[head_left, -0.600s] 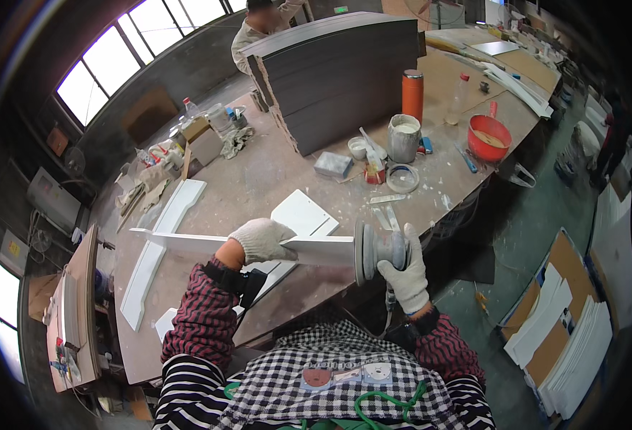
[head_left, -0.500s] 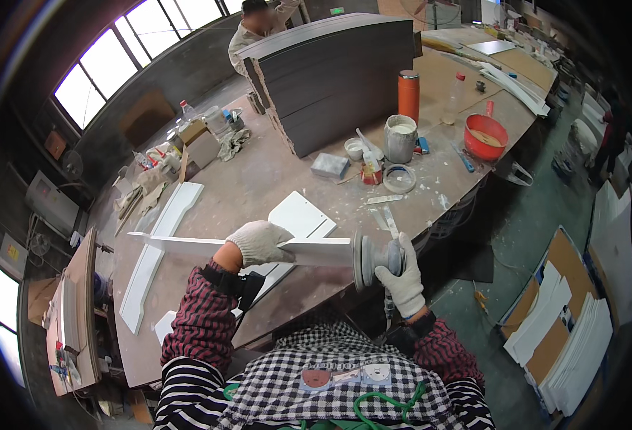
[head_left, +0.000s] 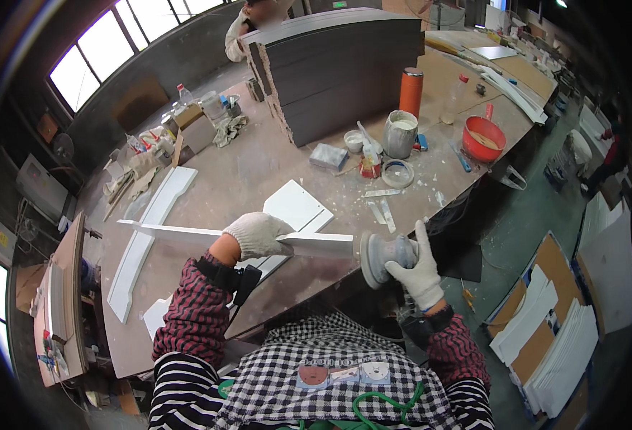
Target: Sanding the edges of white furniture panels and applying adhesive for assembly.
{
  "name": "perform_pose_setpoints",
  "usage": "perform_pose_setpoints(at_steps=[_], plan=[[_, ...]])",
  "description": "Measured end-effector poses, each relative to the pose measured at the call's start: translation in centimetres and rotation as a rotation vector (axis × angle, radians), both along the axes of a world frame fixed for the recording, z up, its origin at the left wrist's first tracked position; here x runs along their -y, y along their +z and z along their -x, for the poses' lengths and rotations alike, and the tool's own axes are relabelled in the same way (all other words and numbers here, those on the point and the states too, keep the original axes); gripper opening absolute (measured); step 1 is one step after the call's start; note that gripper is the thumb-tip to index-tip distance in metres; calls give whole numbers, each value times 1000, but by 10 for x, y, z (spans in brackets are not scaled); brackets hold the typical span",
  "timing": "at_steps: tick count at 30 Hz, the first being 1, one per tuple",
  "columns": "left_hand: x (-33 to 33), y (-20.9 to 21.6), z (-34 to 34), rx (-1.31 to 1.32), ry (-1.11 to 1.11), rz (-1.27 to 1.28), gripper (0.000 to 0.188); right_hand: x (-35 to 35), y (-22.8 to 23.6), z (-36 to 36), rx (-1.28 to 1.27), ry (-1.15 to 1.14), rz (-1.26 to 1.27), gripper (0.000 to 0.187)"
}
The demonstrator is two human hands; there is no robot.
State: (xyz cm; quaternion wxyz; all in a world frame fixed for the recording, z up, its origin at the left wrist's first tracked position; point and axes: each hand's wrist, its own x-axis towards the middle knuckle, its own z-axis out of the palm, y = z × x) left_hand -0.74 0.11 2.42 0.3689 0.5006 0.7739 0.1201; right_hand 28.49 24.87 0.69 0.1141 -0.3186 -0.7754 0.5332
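Note:
In a white knit glove, my left hand (head_left: 258, 235) is closed around the middle of a long white board (head_left: 323, 245), which is held on edge above the table. My right hand (head_left: 417, 269), gloved too, grips a grey round disc sander (head_left: 395, 252) by its body, thumb and fingers around it. The sander's pad faces the board's right end, with a small gap between them. Beneath my left hand lies a white panel (head_left: 296, 208) with small holes. Another white board with shaped ends (head_left: 149, 244) rests on the table further left.
A tall dark stack of panels (head_left: 344, 79) stands at the far side, with a person (head_left: 240, 36) behind it. An orange flask (head_left: 411, 93), a paint can (head_left: 400, 136), a tape roll (head_left: 397, 174) and a red pot (head_left: 482, 140) sit on the table (head_left: 215, 186). White boards (head_left: 567, 358) lean at right.
The sander in my right hand has moved right, off the board's end, and tilted. My left hand still holds the board, which has shifted slightly. The person behind the stack has moved.

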Motion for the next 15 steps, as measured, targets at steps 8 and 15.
perform_pose_setpoints(at_steps=[8,15], plan=[[-5,23,-41,-360,112,-239,49,-50,81,14,234,-70,-427,110],[-24,-2,-46,-667,196,-382,48,-6,93,15,221,11,-683,107]])
